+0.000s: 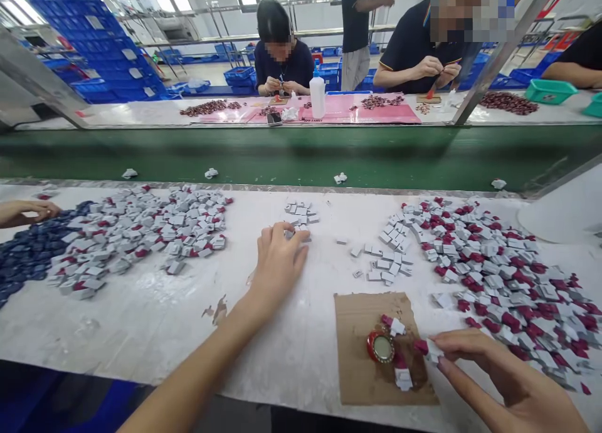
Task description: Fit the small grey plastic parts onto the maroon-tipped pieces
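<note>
My left hand (277, 260) reaches to a small group of grey-white blocks (301, 212) at the table's centre, its fingertips on or just over the nearest ones; what they hold, if anything, is hidden. Between thumb and forefinger, my right hand (498, 376) pinches a grey-white piece with a maroon end (433, 351), over the right edge of a cardboard square (357, 364). On the cardboard sit a round red cap (380, 346) with a pale centre and two grey-and-maroon pieces (403, 378). Loose grey blocks (388, 267) lie just behind the cardboard.
Grey-and-maroon pieces (508, 282) are heaped at right, with another heap (155, 226) at left beside dark blue pieces (28, 251), where another person's hand (28, 212) reaches in. A green belt (282, 151) crosses behind, carrying several small pieces. People sit beyond it.
</note>
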`<state>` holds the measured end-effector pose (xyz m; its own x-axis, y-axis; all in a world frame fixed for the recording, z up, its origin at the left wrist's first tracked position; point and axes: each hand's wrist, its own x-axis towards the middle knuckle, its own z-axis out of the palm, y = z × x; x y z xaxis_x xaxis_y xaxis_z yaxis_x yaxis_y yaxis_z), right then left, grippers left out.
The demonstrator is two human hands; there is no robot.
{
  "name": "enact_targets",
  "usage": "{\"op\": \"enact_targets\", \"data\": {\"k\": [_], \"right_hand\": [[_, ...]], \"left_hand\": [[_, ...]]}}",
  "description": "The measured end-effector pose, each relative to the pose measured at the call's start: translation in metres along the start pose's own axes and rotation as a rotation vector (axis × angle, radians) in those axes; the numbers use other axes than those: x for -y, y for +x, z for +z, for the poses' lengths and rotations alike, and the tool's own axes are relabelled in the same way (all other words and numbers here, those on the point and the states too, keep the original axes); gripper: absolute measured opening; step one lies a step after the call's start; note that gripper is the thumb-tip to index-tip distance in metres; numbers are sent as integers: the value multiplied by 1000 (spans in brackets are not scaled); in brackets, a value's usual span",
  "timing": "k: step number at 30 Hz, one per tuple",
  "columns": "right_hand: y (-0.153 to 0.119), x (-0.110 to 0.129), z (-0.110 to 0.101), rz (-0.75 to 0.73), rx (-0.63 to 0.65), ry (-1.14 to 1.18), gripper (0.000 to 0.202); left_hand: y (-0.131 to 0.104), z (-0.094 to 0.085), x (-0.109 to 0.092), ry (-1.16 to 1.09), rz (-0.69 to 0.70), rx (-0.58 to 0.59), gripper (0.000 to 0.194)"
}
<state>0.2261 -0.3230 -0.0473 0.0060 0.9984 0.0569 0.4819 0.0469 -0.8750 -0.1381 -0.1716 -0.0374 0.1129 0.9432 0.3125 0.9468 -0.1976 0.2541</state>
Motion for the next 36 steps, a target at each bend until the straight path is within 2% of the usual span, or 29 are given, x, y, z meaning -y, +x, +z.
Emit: {"op": "enact_targets", "data": {"k": [3,5,8,10,12,17,26,29,33,36], "right_hand": [[4,21,7,-56,29,4,10],[3,32,14,-68,26,51,8],[0,40,24,-68,13,107,5],[-2,42,30,-80,0,110,7],[-3,44,33,-111,-3,104,11],[-2,52,37,-169,11,93,20],[-1,57,42,-182,14,56,21],[-2,57,41,-187,4,54,21],[-3,58,41,-193,-2,53,19],[-2,60,41,-182,-2,54,18]], "left_hand": [[0,2,-5,-28,-13,-15,20],[-6,-1,-9,-89,24,14,15],[-24,-8,-17,-271,101,161,12],[-38,-12,-25,-385,100,251,15],[-51,-14,-33,-440,73,285,19],[-64,-11,-46,-473,85,275,20],[-68,-13,-43,-484,213,217,36],[-72,-13,-44,-497,124,236,28],[-74,-10,-47,-357,-114,140,20],[-73,-10,-50,-334,-177,159,19]]}}
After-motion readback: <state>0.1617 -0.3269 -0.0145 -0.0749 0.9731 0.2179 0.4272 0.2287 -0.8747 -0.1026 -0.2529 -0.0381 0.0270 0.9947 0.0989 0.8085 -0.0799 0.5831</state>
